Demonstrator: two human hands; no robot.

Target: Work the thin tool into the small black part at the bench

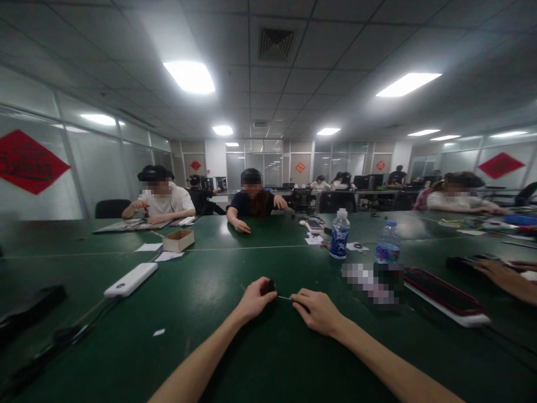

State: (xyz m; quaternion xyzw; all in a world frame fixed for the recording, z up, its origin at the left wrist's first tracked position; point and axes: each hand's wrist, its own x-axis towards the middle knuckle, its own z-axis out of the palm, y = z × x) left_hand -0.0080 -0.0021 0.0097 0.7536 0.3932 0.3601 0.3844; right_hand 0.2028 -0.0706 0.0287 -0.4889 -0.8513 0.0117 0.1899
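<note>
My left hand (255, 298) is closed around a small dark object (272, 285), which shows at the fingertips; its kind I cannot make out. From there a thin pale strip (284, 298) runs across to my right hand (314, 308), whose thumb and fingers pinch its other end. Whether the strip joins the dark object is hidden by my left fingers. Both hands are low over the green table (218, 341), a short gap apart.
To the left lie a white power bank (131, 280) with a cable and an open cardboard box (179, 240). Two bottles, one blue-labelled (339, 234) and one blue-capped (388, 243), stand front right. A red-edged phone (444, 294) lies further right. Several people sit around.
</note>
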